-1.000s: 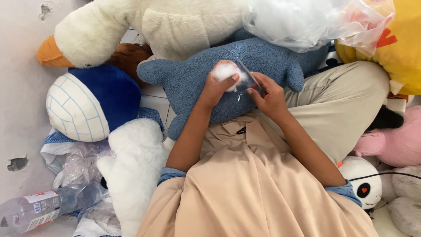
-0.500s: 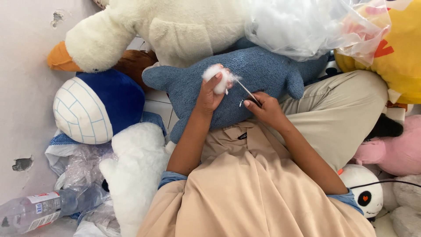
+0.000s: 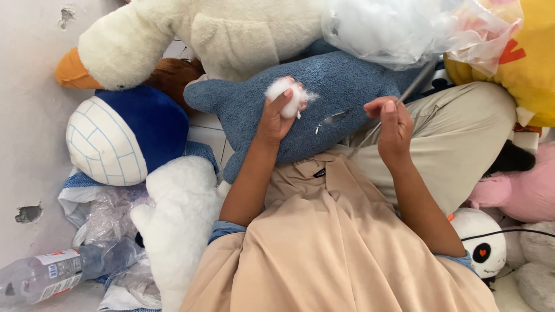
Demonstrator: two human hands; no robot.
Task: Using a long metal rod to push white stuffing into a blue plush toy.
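Note:
A grey-blue plush animal point(image 3: 324, 98) lies across my lap with a small open slit point(image 3: 332, 118) in its side. My left hand point(image 3: 276, 115) rests on the plush and pinches a tuft of white stuffing point(image 3: 286, 92). My right hand point(image 3: 394, 124) is raised to the right of the slit and grips a thin metal rod point(image 3: 417, 81) that points up and right, away from the plush.
A clear bag of white stuffing point(image 3: 399, 29) lies at the top. A cream duck plush point(image 3: 191, 34), a blue-and-white plush point(image 3: 121, 138), a white plush point(image 3: 179, 219), a yellow plush point(image 3: 526, 63) and pink plush point(image 3: 514, 190) surround me. A plastic bottle point(image 3: 46, 277) lies at lower left.
My right hand has pulled the rod away from the stuffing and the slit, swinging up and to the right. My left hand keeps the tuft in about the same place.

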